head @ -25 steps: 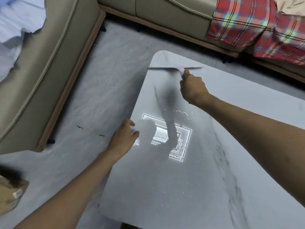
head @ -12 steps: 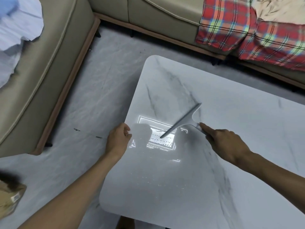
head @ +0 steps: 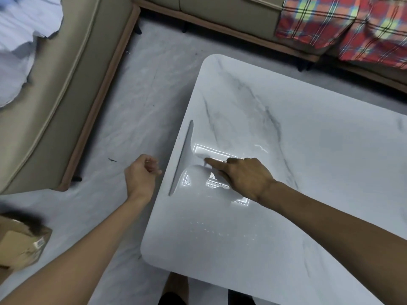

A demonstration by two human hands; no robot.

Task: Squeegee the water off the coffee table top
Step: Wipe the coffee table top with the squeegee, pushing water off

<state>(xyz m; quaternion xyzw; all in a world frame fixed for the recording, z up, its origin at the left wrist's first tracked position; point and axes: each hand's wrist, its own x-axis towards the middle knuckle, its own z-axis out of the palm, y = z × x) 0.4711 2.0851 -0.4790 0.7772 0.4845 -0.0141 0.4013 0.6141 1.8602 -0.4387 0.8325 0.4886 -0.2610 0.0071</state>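
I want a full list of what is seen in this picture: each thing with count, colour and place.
coffee table: one, white with grey veins, centre and right
squeegee: one, grey, blade near the table's left edge
sofa: two sections, beige with brown base, left and top
blanket: one, red plaid, on the top section
cloth: one, white and pale blue, on the left section
cardboard box: one, brown, floor at lower left
floor: grey, around the table
left hand: one, loosely curled, empty, beside the table's left edge
right hand: one, grips the squeegee handle, over the table
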